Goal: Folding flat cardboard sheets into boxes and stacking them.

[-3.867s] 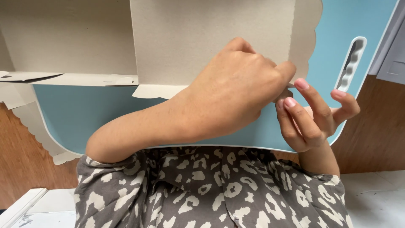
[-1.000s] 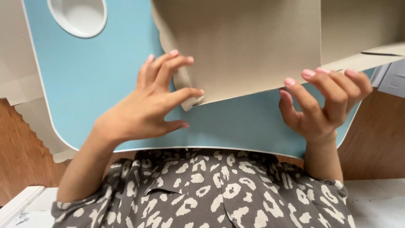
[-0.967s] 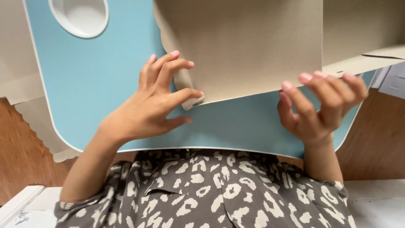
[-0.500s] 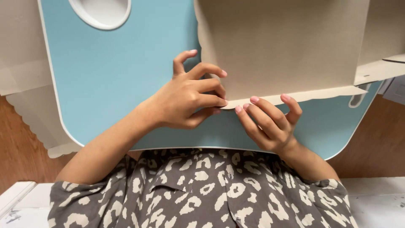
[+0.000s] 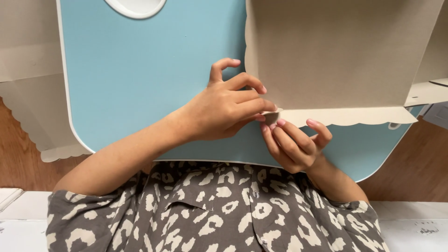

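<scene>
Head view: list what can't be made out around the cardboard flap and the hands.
- Cardboard box: top and right side cut off by the frame.
- Flap corner: mostly covered by left hand and right hand fingertips.
- White recess in the blue tray: cut off by the top edge.

A brown wood-grain floor (image 5: 16,161) shows past both lower corners of the pale blue bench (image 5: 140,84). Soft, even light falls; a white ledge (image 5: 415,224) crosses the bottom.
</scene>
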